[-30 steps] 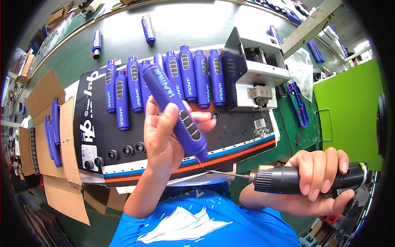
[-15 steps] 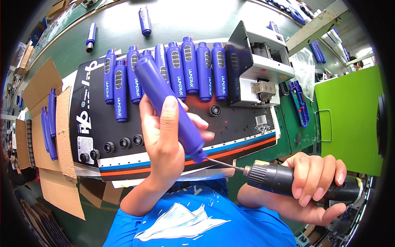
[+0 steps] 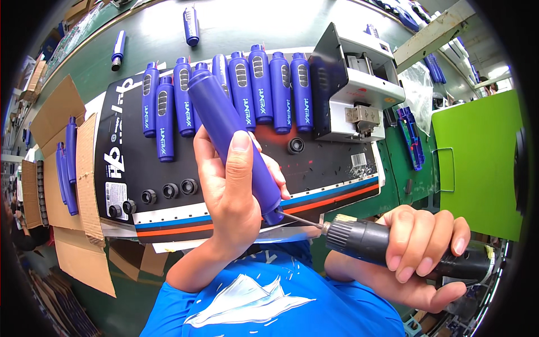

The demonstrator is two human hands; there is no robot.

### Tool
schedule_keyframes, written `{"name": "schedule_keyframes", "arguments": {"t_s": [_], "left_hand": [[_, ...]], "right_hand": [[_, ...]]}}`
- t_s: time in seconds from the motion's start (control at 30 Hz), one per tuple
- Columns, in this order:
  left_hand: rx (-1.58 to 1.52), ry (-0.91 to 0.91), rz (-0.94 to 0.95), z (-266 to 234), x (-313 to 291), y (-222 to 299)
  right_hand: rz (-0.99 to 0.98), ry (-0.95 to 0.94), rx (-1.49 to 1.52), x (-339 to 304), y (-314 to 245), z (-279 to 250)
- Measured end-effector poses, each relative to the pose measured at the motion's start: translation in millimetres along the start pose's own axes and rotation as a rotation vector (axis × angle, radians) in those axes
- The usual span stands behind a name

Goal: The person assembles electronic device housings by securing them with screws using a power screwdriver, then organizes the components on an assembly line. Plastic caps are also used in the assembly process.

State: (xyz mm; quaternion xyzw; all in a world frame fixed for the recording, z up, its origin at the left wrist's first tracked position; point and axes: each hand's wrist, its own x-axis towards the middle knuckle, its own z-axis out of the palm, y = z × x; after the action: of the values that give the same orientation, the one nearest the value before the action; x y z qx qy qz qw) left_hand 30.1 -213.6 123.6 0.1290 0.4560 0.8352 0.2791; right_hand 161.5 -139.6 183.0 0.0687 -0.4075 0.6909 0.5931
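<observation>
My left hand (image 3: pixel 233 194) is wrapped round a purple-blue plastic cylindrical handle (image 3: pixel 233 121), thumb along its upper side. The handle slants, its lower end toward the right. My right hand (image 3: pixel 421 247) grips a black electric screwdriver (image 3: pixel 359 240) lying nearly level. Its long thin bit reaches the handle's lower end; whether a screw sits at the tip is hidden. Beyond my left hand stands a row of similar purple-blue handles (image 3: pixel 260 84) with oval button panels. Several black ring caps (image 3: pixel 170 190) lie left of my wrist, and another black ring cap (image 3: pixel 296 145) lies right of the row.
A black printed mat (image 3: pixel 135 168) covers the bench. At its right end stands a white and black machine (image 3: pixel 365 84), with an opened purple half-shell (image 3: pixel 411 137) beside it. A cardboard box (image 3: pixel 87 168) holding handles is at left; a bright green panel (image 3: pixel 477 168) is at right.
The screwdriver and my right hand have moved a little left, and the bit now meets the handle's end more closely. My left hand has shifted slightly right with the handle.
</observation>
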Motion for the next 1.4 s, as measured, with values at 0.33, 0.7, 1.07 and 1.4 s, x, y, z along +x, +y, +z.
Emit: {"name": "schedule_keyframes", "arguments": {"t_s": [0.33, 0.7, 1.07, 1.4], "left_hand": [[0.066, -0.072, 0.053, 1.3, -0.6, -6.0], [-0.048, -0.101, 0.261, -17.6, 21.4, 9.2], [0.009, -0.076, 0.53, 7.8, 1.3, -3.6], [0.108, -0.191, 0.473, -24.0, 12.2, -24.8]], "right_hand": [[-0.05, -0.092, -0.126, -9.8, 11.7, 8.6], [-0.023, 0.014, -0.204, -18.5, -12.3, -7.4], [0.932, -0.067, -0.395, -61.7, 37.6, -17.9], [0.679, -0.069, -0.342, -40.0, 30.3, -49.8]]}}
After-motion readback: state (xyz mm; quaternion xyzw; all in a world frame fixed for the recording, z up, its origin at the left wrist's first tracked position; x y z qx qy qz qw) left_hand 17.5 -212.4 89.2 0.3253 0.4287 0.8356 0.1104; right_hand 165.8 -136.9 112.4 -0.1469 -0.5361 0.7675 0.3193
